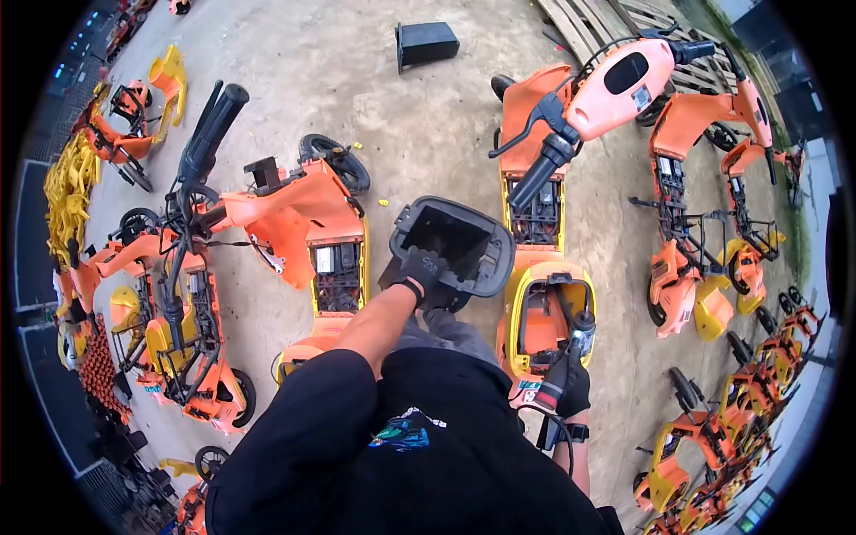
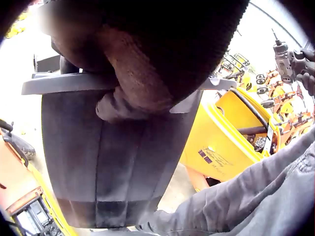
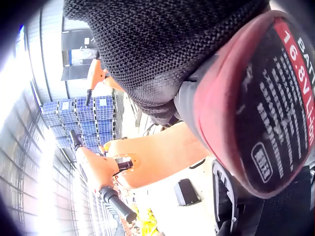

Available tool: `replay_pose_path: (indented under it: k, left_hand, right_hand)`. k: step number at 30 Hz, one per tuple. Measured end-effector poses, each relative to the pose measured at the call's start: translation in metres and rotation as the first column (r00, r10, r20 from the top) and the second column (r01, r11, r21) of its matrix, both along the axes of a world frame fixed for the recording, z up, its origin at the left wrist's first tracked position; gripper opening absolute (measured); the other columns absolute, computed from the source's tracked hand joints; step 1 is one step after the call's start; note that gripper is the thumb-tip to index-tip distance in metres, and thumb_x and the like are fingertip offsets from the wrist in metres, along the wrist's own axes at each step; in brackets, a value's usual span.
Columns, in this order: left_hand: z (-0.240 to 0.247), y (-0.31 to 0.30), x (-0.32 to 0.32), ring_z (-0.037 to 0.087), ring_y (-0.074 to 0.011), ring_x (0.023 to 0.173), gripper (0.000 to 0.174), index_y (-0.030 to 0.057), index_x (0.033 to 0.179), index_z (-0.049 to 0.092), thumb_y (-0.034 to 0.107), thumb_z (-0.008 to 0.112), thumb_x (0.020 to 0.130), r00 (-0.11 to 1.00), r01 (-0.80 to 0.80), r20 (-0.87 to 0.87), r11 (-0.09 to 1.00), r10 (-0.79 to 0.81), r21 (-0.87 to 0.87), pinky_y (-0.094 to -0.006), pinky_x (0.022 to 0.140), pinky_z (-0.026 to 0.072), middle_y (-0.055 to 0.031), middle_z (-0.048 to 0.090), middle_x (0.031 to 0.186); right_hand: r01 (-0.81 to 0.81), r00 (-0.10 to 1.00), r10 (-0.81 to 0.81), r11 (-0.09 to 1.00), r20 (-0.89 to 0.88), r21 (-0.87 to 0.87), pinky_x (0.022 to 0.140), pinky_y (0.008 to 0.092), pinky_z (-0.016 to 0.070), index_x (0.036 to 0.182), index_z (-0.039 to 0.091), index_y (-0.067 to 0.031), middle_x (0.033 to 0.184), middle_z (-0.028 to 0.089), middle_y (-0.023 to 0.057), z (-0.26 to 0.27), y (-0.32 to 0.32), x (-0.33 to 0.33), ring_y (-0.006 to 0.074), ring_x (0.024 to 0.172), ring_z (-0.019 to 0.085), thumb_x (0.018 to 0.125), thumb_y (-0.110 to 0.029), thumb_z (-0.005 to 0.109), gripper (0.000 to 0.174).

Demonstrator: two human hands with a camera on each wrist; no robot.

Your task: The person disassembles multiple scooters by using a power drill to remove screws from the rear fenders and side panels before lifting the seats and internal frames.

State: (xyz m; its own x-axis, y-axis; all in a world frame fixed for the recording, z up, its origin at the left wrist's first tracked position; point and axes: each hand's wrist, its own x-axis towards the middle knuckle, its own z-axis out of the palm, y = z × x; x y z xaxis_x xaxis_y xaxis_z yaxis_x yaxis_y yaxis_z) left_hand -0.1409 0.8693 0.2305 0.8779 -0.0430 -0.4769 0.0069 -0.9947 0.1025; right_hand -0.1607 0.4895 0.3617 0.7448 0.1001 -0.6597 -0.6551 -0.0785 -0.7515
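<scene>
A black open-topped storage bucket (image 1: 496, 267) with a wide rim stands upright before the person's legs. The gloved left hand (image 1: 424, 272) grips its near rim; in the left wrist view gloved fingers lap over the edge onto the bucket's ribbed outer wall (image 2: 118, 162). In the gloved right hand (image 1: 568, 383) is a cordless drill (image 1: 582, 334), gripped by its handle. Its bit points upward in the left wrist view, and its red and black battery (image 3: 266, 108) fills the right wrist view. Below the drill in the head view lies the open yellow seat housing (image 1: 513, 303) of an orange scooter.
To the left stands another orange scooter (image 1: 294, 209) with its floor panel off. Another black bucket (image 1: 428, 43) lies on the concrete ahead. Several stripped scooters stand along both sides, a yellow heap of parts (image 1: 71, 192) at far left, wooden pallets (image 1: 593, 31) at upper right.
</scene>
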Motion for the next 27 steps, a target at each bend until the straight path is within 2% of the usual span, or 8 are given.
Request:
replay_pose_path:
  k: [3,5,6,15,18,20,23,27]
  left_hand:
    - [0.009,-0.006,0.018,0.064,-0.0234,0.093,0.020,0.0215,0.099,0.066,0.022,0.051,0.086,0.998,-0.001,0.063,1.000,0.002,-0.020,-0.0448,0.080,0.0440,-0.0049,0.066,0.098]
    - [0.015,-0.008,0.031,0.065,-0.0241,0.087,0.017,0.0188,0.095,0.065,0.018,0.053,0.083,0.996,0.010,0.091,1.000,-0.009,-0.017,-0.0434,0.076,0.0461,-0.0049,0.065,0.092]
    - [0.019,-0.008,0.036,0.065,-0.0245,0.088,0.017,0.0174,0.095,0.065,0.017,0.053,0.083,0.996,0.037,0.077,0.999,-0.036,-0.011,-0.0436,0.075,0.0468,-0.0053,0.066,0.092]
    - [-0.004,-0.026,0.058,0.066,-0.0259,0.087,0.015,0.0147,0.095,0.063,0.014,0.054,0.083,0.987,0.158,0.024,0.987,-0.158,0.014,-0.0432,0.073,0.0490,-0.0070,0.066,0.091]
    - [0.009,-0.034,0.072,0.066,-0.0263,0.083,0.013,0.0138,0.092,0.063,0.014,0.054,0.083,0.965,0.259,0.030,0.966,-0.259,0.013,-0.0432,0.069,0.0493,-0.0077,0.066,0.089]
    - [0.002,-0.033,0.077,0.066,-0.0263,0.082,0.013,0.0136,0.091,0.063,0.014,0.054,0.082,0.955,0.297,0.030,0.955,-0.297,0.006,-0.0429,0.069,0.0492,-0.0080,0.066,0.089]
    - [0.008,-0.027,0.092,0.067,-0.0265,0.083,0.013,0.0124,0.092,0.063,0.015,0.055,0.082,0.945,0.325,-0.033,0.945,-0.327,-0.040,-0.0438,0.071,0.0495,-0.0094,0.067,0.090]
    - [-0.014,-0.007,0.117,0.068,-0.0260,0.090,0.023,0.0117,0.103,0.066,0.017,0.050,0.087,0.941,0.301,-0.132,0.949,-0.312,-0.093,-0.0445,0.073,0.0516,-0.0083,0.069,0.096]
  right_hand:
    - [-0.057,0.998,0.058,0.996,0.011,-0.074,0.062,0.0252,0.0478,0.094,0.062,-0.0047,0.079,0.062,0.0027,0.000,-0.010,0.011,0.0100,0.070,0.058,0.101,-0.036,0.037,0.041]
    - [-0.264,0.901,0.375,0.873,0.219,-0.410,0.061,0.0258,0.0483,0.094,0.062,-0.0048,0.079,0.062,0.0029,0.001,-0.016,0.015,0.0103,0.071,0.059,0.101,-0.038,0.037,0.042]
    - [-0.256,0.904,0.366,0.878,0.222,-0.404,0.061,0.0258,0.0483,0.094,0.062,-0.0048,0.079,0.062,0.0029,0.004,-0.015,0.017,0.0103,0.071,0.059,0.101,-0.038,0.037,0.042]
    - [0.076,0.997,-0.076,0.995,0.010,-0.058,0.059,0.0232,0.0472,0.094,0.061,-0.0056,0.076,0.060,0.0004,-0.020,-0.021,0.000,0.0093,0.063,0.056,0.101,-0.036,0.038,0.039]
    - [0.071,0.996,-0.063,0.987,0.057,-0.145,0.057,0.0224,0.0470,0.092,0.060,-0.0067,0.076,0.059,-0.0003,-0.032,-0.021,-0.003,0.0092,0.061,0.055,0.099,-0.035,0.045,0.032]
    - [0.315,0.946,-0.312,0.949,-0.088,0.023,0.056,0.0220,0.0467,0.092,0.060,-0.0076,0.075,0.058,-0.0007,-0.039,-0.016,-0.005,0.0090,0.062,0.056,0.095,-0.032,0.055,0.025]
    - [0.396,0.917,-0.393,0.917,-0.075,0.039,0.055,0.0220,0.0463,0.091,0.061,-0.0075,0.075,0.057,-0.0010,-0.057,-0.013,-0.011,0.0087,0.062,0.056,0.091,-0.029,0.061,0.022]
    - [0.542,0.833,-0.531,0.840,-0.158,0.036,0.058,0.0231,0.0470,0.087,0.061,-0.0087,0.073,0.055,-0.0014,-0.063,0.006,-0.006,0.0089,0.063,0.055,0.091,-0.025,0.058,0.017]
